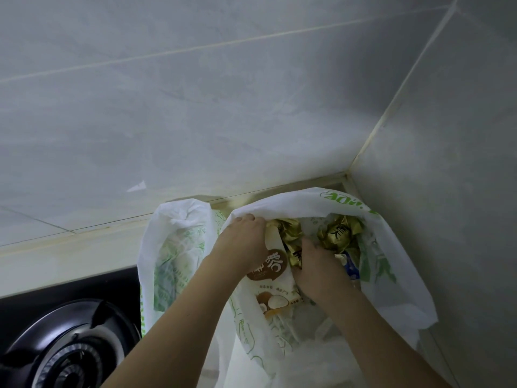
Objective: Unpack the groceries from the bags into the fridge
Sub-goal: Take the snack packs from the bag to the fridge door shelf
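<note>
Hands [242, 242] [316, 268] inside white bag [391, 264], left gripping coconut packet [275, 278]

A black gas hob [70, 317] with a round burner [67, 359] sits at lower left, set into a pale counter [56, 253] beneath grey marbled wall tiles [195, 107].

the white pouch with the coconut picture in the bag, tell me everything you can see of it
The white pouch looks like glossy plastic film, with a brown rounded logo patch bearing white characters and, lower down, a picture of halved coconuts. It lies tilted inside the open white plastic bag, its upper end under the left hand, which rests on or grips it. Gold foil packets lie against its right edge, near the right hand.
</note>
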Demonstrator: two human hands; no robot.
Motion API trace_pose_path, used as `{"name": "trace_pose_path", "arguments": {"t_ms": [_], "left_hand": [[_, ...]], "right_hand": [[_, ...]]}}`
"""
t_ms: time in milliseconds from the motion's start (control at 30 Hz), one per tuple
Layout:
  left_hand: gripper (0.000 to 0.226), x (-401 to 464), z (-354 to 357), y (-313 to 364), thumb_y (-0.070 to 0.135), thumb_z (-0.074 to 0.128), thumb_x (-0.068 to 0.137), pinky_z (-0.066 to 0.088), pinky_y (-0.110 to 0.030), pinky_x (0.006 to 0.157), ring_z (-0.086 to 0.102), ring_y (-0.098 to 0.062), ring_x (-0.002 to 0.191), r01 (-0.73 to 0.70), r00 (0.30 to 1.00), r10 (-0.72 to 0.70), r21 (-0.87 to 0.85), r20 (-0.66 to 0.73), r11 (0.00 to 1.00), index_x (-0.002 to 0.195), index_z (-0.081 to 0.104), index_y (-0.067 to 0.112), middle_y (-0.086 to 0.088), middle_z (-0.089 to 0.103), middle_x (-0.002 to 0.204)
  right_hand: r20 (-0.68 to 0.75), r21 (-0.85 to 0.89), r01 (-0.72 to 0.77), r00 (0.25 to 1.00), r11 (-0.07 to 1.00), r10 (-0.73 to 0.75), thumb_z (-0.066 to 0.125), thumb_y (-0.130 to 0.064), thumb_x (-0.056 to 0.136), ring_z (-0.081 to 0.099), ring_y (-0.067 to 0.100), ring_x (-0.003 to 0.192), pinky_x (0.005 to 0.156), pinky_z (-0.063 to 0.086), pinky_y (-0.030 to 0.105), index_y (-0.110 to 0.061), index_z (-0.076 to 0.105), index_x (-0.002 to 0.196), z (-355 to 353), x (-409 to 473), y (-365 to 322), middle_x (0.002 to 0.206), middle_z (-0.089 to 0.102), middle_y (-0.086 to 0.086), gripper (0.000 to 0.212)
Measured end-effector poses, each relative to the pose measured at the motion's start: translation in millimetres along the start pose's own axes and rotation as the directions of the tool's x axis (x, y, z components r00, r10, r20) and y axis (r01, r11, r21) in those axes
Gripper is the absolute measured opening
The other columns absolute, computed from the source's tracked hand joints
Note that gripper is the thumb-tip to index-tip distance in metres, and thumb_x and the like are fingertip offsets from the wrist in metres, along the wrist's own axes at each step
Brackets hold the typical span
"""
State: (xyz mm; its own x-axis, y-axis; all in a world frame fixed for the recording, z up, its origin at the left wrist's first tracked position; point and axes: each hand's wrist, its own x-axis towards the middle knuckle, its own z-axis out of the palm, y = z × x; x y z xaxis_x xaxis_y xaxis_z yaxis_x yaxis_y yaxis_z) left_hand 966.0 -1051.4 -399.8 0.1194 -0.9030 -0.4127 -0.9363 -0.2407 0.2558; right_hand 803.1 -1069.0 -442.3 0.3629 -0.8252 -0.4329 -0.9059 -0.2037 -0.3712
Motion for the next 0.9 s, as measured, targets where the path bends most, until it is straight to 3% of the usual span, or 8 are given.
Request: {"name": "trace_pose_path", "arguments": {"t_ms": [133, 233, 433, 567, 733, 900], "left_hand": [[0.018, -8, -10, -6, 0.011, 0.044, 0.093, 0.053, -0.032, 0.08, 0.056, -0.017, 0.088, 0.04, 0.999, -0.038, -0.067, 0.032, 0.997, 0.101, 0.059, 0.016, 0.001, 0.058, 0.098], [0.018, -21, -20, -9, 0.013, 0.041, 0.095, 0.054, -0.032, 0.077, 0.058, -0.017, 0.085, 0.052, 0.995, -0.043, -0.109, 0.085, 0.993, 0.1, 0.058, 0.018, 0.005, 0.056, 0.091], [0.016, -56, -41, -13, 0.012, 0.039, 0.095, 0.048, -0.033, 0.069, 0.056, -0.017, 0.078, 0.092, 0.988, -0.067, -0.179, 0.142, 0.98, 0.089, 0.052, 0.018, 0.002, 0.058, 0.085], [0.016, -75, -51, -12, 0.014, 0.038, 0.096, 0.043, -0.031, 0.061, 0.054, -0.018, 0.069, 0.104, 0.994, -0.098, -0.135, 0.05, 0.985, 0.084, 0.046, 0.02, 0.001, 0.057, 0.077], [0.01, -86, -56, -8, 0.021, 0.04, 0.097, 0.052, -0.038, 0.066, 0.057, -0.02, 0.065, 0.16, 0.978, -0.168, -0.071, -0.122, 0.985, 0.088, 0.044, 0.02, 0.002, 0.058, 0.074], [0.008, -87, -52, -1, 0.021, 0.038, 0.097, 0.046, -0.035, 0.06, 0.054, -0.022, 0.063, 0.161, 0.969, -0.163, -0.029, -0.187, 0.987, 0.09, 0.042, 0.022, 0.001, 0.057, 0.074]], "right_hand": [[-0.03, 0.024, 0.017, 0.999, 1.0, -0.016, 0.064, -0.03, 0.086, 0.06, 0.025, 0.103, 0.086, 0.053, 0.037, -0.02, 0.042, 0.125, 4, 6, 0, 0.112, 0.062, 0.004, 0.046], [-0.032, 0.074, 0.035, 0.999, 0.997, -0.033, 0.066, -0.035, 0.085, 0.06, 0.024, 0.1, 0.083, 0.053, 0.037, -0.021, 0.043, 0.123, 5, 10, 0, 0.11, 0.062, 0.002, 0.046], [0.049, 0.213, 0.016, 0.998, 0.977, -0.028, 0.069, -0.036, 0.084, 0.058, 0.023, 0.112, 0.092, 0.049, 0.039, -0.022, 0.044, 0.132, -2, 12, 6, 0.122, 0.061, -0.001, 0.056], [0.042, 0.167, 0.009, 0.999, 0.986, -0.016, 0.067, -0.037, 0.086, 0.059, 0.024, 0.106, 0.082, 0.047, 0.031, -0.017, 0.05, 0.126, -3, 12, 7, 0.117, 0.062, 0.003, 0.048], [0.07, 0.058, 0.021, 0.997, 0.998, -0.026, 0.066, -0.042, 0.081, 0.05, 0.03, 0.113, 0.093, 0.048, 0.042, -0.018, 0.049, 0.128, 4, 13, -3, 0.121, 0.05, 0.009, 0.055], [0.057, -0.017, 0.025, 0.998, 1.0, -0.024, 0.066, -0.036, 0.082, 0.05, 0.028, 0.111, 0.087, 0.046, 0.035, -0.017, 0.047, 0.12, 5, 10, -11, 0.117, 0.047, 0.008, 0.046]]}}
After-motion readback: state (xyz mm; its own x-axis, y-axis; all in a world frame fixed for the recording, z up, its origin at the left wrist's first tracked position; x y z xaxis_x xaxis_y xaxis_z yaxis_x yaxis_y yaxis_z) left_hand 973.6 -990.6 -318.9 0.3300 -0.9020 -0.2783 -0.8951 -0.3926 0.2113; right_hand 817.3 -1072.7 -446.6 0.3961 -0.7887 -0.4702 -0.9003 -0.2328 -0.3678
